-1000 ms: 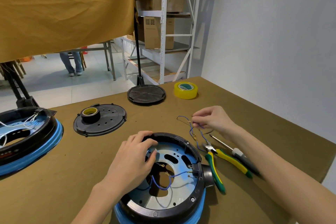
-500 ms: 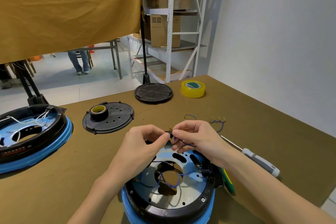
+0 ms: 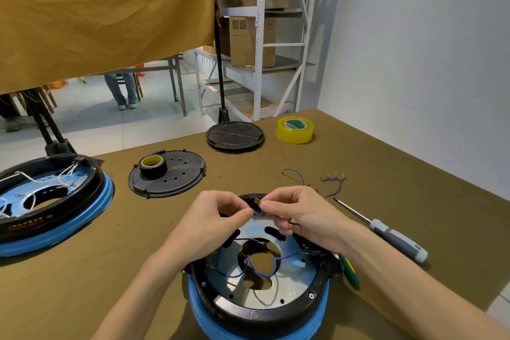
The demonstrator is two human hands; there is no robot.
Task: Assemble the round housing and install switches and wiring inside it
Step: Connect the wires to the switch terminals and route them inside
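Note:
The round housing (image 3: 259,309), black with a blue band and a metal plate inside, sits on the table in front of me. Blue wires (image 3: 258,268) loop across its central hole. Above its far rim, my left hand (image 3: 212,225) and my right hand (image 3: 295,215) meet, each pinching an end of a thin blue wire with a small brass terminal (image 3: 257,201) between the fingertips. More loose blue wires (image 3: 332,183) lie on the table just beyond my right hand.
A grey-handled screwdriver (image 3: 386,233) lies to the right, green-yellow pliers (image 3: 350,270) beside the housing. A second housing (image 3: 52,201) sits at left, a black cover with a tape roll (image 3: 168,174) behind, another black disc (image 3: 235,136) and yellow tape (image 3: 295,130) farther back.
My right hand brought a blue wire from the table over the housing. My left hand lifted off the housing rim and took the wire's end; both now pinch it.

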